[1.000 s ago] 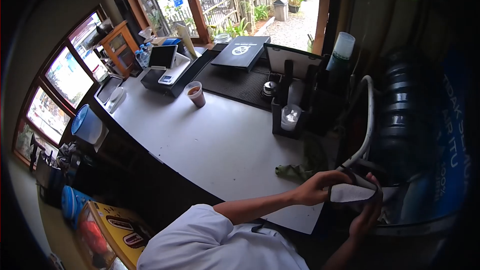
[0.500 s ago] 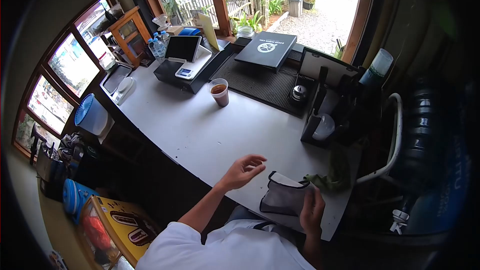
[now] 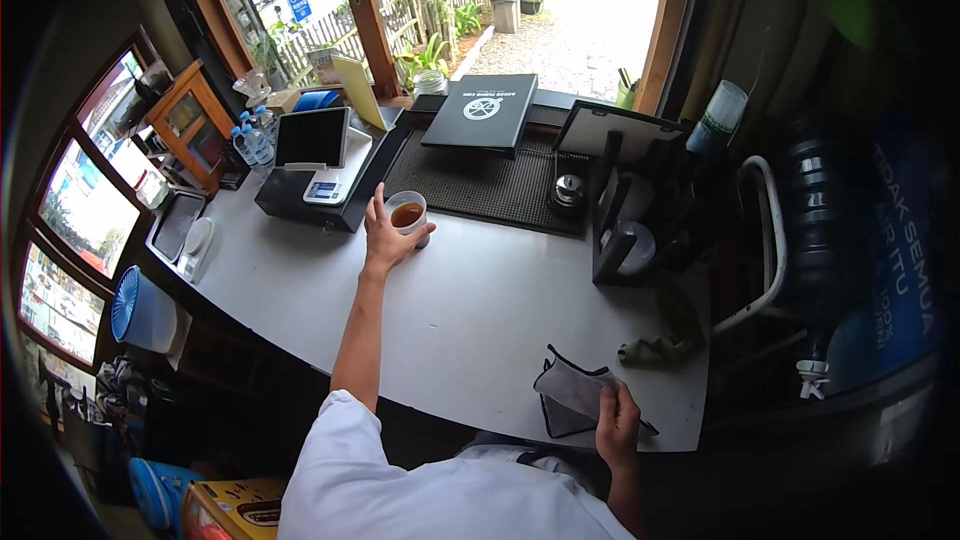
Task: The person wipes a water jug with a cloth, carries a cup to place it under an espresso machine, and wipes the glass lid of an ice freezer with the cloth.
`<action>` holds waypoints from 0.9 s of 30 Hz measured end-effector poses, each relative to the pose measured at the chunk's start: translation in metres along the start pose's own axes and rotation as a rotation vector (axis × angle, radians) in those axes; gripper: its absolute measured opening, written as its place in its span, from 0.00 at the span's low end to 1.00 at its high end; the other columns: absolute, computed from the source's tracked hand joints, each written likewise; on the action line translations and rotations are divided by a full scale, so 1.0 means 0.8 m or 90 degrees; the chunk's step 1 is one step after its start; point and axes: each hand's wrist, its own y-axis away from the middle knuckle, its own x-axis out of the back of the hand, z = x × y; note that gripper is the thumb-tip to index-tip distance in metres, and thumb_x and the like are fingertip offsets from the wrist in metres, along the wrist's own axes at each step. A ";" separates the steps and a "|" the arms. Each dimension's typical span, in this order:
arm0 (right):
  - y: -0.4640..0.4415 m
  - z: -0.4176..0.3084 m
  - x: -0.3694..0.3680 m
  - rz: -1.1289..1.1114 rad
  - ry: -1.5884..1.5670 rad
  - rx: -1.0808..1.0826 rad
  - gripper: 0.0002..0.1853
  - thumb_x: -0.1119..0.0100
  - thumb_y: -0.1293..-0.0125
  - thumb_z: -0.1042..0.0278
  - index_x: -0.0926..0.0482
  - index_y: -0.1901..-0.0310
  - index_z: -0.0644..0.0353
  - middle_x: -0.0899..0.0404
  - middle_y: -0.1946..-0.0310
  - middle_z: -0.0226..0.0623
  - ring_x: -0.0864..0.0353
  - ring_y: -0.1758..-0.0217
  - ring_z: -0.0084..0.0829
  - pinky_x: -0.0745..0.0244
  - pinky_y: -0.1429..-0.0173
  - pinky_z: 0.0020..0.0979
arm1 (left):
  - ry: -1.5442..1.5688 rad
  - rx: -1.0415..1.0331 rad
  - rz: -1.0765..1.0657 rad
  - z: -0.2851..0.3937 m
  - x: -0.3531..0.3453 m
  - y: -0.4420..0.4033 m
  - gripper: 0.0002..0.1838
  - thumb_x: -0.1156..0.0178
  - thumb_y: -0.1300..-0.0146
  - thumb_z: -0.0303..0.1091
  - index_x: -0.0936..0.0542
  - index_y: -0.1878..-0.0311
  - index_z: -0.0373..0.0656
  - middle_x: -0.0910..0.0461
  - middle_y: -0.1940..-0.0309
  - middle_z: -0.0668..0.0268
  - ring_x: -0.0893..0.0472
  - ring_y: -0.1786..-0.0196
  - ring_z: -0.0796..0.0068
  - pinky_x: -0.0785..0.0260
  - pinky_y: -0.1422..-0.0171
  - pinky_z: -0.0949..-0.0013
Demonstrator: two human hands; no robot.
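Note:
My left hand (image 3: 388,238) is wrapped round a clear plastic cup (image 3: 408,212) of brown drink, thumb on the near right side and fingers along the left. The cup stands upright on the white counter (image 3: 460,290), just in front of a black rubber mat. Near the counter's front edge, my right hand (image 3: 620,415) pinches a grey cloth with black edging (image 3: 578,388), which hangs folded and partly rests on the counter. A crumpled green cloth (image 3: 665,335) lies a little beyond the right hand.
A tablet stand (image 3: 312,140) is behind the cup, with a black menu folder (image 3: 485,112) on the mat (image 3: 450,170). A metal tamper (image 3: 568,190) and a black organizer (image 3: 605,260) with plastic lids stand to the right. A large water bottle (image 3: 820,220) is beyond the counter.
My left hand has reached forward from above the counter's front to the cup and closed round it. The grey cloth in my right hand has opened out somewhat. The view has shifted.

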 end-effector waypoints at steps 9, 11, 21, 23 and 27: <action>0.042 -0.020 -0.035 0.077 -0.027 -0.102 0.18 0.54 0.21 0.63 0.24 0.44 0.70 0.16 0.62 0.50 0.16 0.58 0.39 0.25 0.52 0.36 | 0.151 -0.050 -0.019 -0.020 -0.016 -0.025 0.62 0.18 0.52 0.46 0.52 0.21 0.49 0.37 0.31 0.41 0.32 0.30 0.46 0.33 0.27 0.51; 0.051 -0.017 -0.046 0.086 -0.058 -0.109 0.18 0.54 0.21 0.62 0.23 0.44 0.70 0.17 0.63 0.49 0.17 0.61 0.38 0.25 0.53 0.35 | 0.166 -0.083 -0.006 -0.026 -0.018 -0.025 0.61 0.18 0.52 0.43 0.49 0.21 0.48 0.33 0.34 0.41 0.29 0.32 0.46 0.33 0.27 0.50; 0.090 -0.003 -0.057 0.075 -0.047 -0.169 0.16 0.54 0.21 0.61 0.22 0.50 0.66 0.19 0.69 0.45 0.20 0.66 0.35 0.26 0.59 0.35 | 0.160 -0.170 -0.088 0.007 -0.008 0.026 0.64 0.17 0.54 0.47 0.51 0.21 0.52 0.28 0.39 0.45 0.25 0.36 0.48 0.32 0.29 0.48; 0.096 0.001 -0.059 0.106 -0.089 -0.121 0.16 0.53 0.21 0.60 0.21 0.50 0.66 0.19 0.70 0.44 0.20 0.66 0.35 0.26 0.59 0.35 | 0.162 -0.177 -0.116 0.019 -0.003 0.044 0.64 0.17 0.55 0.47 0.51 0.20 0.52 0.28 0.39 0.45 0.25 0.36 0.48 0.32 0.29 0.47; 0.124 0.004 -0.045 0.089 -0.091 -0.126 0.18 0.51 0.21 0.59 0.21 0.46 0.65 0.18 0.68 0.43 0.18 0.65 0.34 0.24 0.57 0.35 | 0.205 -0.244 -0.181 0.045 -0.002 0.090 0.63 0.16 0.55 0.42 0.48 0.20 0.55 0.27 0.40 0.49 0.23 0.39 0.56 0.28 0.34 0.49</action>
